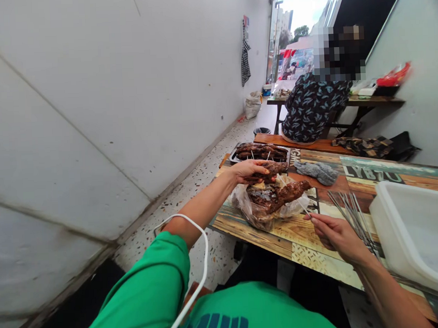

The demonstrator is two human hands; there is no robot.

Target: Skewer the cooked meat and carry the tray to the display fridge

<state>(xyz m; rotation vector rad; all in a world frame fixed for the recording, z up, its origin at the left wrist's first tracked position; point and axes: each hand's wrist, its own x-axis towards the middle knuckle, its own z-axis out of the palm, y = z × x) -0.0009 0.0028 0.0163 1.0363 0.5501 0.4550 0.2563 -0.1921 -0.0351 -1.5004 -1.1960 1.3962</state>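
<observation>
My left hand (253,172) is closed around a dark brown piece of what looks like cooked meat (275,168), above an open clear plastic bag (246,206). More brown meat (260,193) lies in the bag, and one long piece (293,192) sticks out to the right. My right hand (333,231) pinches a thin metal skewer (303,206), which slants up and left towards the long piece. Whether its far end enters any meat is hard to make out. Several loose metal skewers (354,216) lie beside my right hand.
A metal tray (234,158) of skewered brown meat stands at the table's far left. Behind the bag lies a grey cloth (317,172). A white plastic bin (384,215) stands at the right. Ahead, a person (316,109) sits on a wooden bench (272,140). A white cable (205,261) crosses my left arm.
</observation>
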